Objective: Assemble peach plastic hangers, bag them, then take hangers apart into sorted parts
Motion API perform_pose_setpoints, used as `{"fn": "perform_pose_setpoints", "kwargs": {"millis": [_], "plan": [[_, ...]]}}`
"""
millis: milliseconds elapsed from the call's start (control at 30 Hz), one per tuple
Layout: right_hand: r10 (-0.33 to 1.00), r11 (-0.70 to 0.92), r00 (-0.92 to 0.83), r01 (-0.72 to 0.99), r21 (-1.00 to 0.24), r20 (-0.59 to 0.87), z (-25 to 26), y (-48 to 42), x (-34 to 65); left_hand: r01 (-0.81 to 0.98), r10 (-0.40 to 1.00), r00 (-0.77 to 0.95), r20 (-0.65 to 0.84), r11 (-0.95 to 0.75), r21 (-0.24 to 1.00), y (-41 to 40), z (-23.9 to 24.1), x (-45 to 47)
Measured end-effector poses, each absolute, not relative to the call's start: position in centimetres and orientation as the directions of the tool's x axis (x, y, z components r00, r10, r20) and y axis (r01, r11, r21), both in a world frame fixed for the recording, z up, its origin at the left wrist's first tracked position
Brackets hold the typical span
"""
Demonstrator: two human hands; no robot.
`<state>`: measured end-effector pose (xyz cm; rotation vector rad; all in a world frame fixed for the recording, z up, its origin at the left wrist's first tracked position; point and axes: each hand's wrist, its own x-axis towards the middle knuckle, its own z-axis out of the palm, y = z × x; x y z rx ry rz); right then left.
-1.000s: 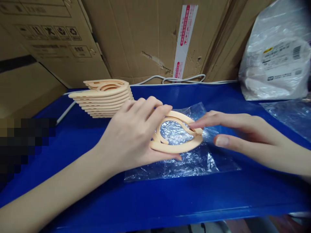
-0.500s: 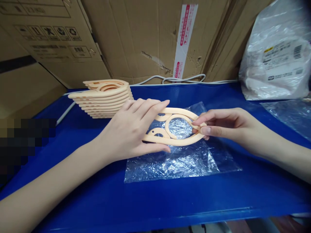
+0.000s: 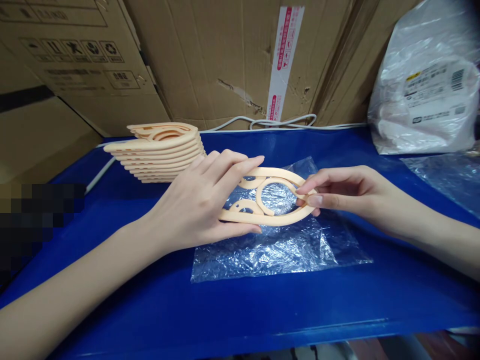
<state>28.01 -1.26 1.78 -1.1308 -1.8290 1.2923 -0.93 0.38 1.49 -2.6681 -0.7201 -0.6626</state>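
Observation:
A peach plastic ring-shaped part [image 3: 279, 216] with curved inner bars is held level just above a clear plastic bag [image 3: 277, 250] that lies flat on the blue table [image 3: 240, 305]. My left hand [image 3: 202, 200] grips its left end, fingers over the top and thumb under the near rim. My right hand [image 3: 337, 192] pinches its right end between thumb and forefinger. A stack of several like peach parts [image 3: 159, 150] stands behind my left hand.
Cardboard boxes [image 3: 210, 55] wall off the back, with a white cable [image 3: 277, 122] along their foot. A white plastic sack with labels [image 3: 427, 85] sits at the back right, and another clear bag [image 3: 446, 175] lies at the right edge. A blurred patch covers the left edge.
The peach part was tilted up on the bag a second ago; both hands have lifted and levelled it. My right hand went from fingers stretched out to a pinch on its right end.

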Motion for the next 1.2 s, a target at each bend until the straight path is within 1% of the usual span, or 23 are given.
{"fn": "perform_pose_setpoints", "kwargs": {"millis": [167, 267, 333, 400, 467, 567, 633, 700, 767, 900, 967, 1067, 1133, 1200], "plan": [[0.888, 0.196, -0.458, 0.288, -0.937, 0.044, 1.7, -1.4, 28.1, 0.521, 0.378, 0.770, 0.514, -0.838, -0.163, 0.4, 1.5, -1.0], [0.880, 0.321, -0.457, 0.368, -0.873, 0.131, 1.5, -1.6, 28.1, 0.537, 0.398, 0.764, 0.508, -0.828, -0.159, 0.3, 1.6, -0.9], [0.848, 0.466, -0.468, 0.440, -0.768, 0.248, 1.3, -1.8, 28.0, 0.543, 0.400, 0.757, 0.516, -0.825, -0.158, 0.1, 1.5, -0.7], [0.780, 0.612, -0.510, 0.496, -0.616, 0.364, 1.1, -2.0, 27.8, 0.535, 0.390, 0.756, 0.526, -0.831, -0.153, -0.1, 1.4, -0.3], [0.700, 0.713, -0.573, 0.529, -0.460, 0.426, 1.0, -2.1, 27.6, 0.530, 0.387, 0.759, 0.523, -0.835, -0.151, -0.5, 1.3, 0.1], [0.612, 0.789, -0.645, 0.539, -0.296, 0.457, 1.0, -2.1, 27.4, 0.540, 0.403, 0.757, 0.514, -0.829, -0.146, -1.1, 1.3, 0.7], [0.570, 0.814, -0.665, 0.538, -0.221, 0.482, 1.1, -2.1, 27.4, 0.549, 0.416, 0.745, 0.521, -0.827, -0.124, -1.4, 1.4, 0.9], [0.545, 0.824, -0.668, 0.538, -0.177, 0.507, 1.2, -2.2, 27.5, 0.558, 0.438, 0.728, 0.527, -0.825, -0.086, -1.5, 1.5, 1.0], [0.562, 0.815, -0.652, 0.543, -0.204, 0.509, 1.5, -2.3, 27.6, 0.568, 0.474, 0.713, 0.516, -0.822, -0.029, -1.5, 1.6, 0.9], [0.654, 0.756, -0.592, 0.497, -0.426, 0.470, 2.1, -2.2, 28.3, 0.571, 0.566, 0.707, 0.424, -0.811, 0.131, -1.2, 1.9, 0.3], [0.697, 0.715, -0.557, 0.494, -0.495, 0.451, 2.6, -1.8, 29.1, 0.584, 0.617, 0.704, 0.351, -0.784, 0.208, -0.9, 2.2, -0.3], [0.764, 0.645, -0.494, 0.564, -0.515, 0.415, 3.7, -0.8, 31.1, 0.652, 0.710, 0.678, 0.191, -0.701, 0.290, -0.3, 2.5, -1.7], [0.806, 0.591, -0.467, 0.631, -0.502, 0.363, 4.6, 0.1, 32.9, 0.707, 0.753, 0.655, 0.064, -0.641, 0.298, 0.3, 2.5, -3.0], [0.842, 0.539, -0.446, 0.722, -0.434, 0.303, 5.4, 1.0, 35.0, 0.746, 0.768, 0.639, -0.041, -0.607, 0.274, 0.9, 2.3, -4.4]]}}
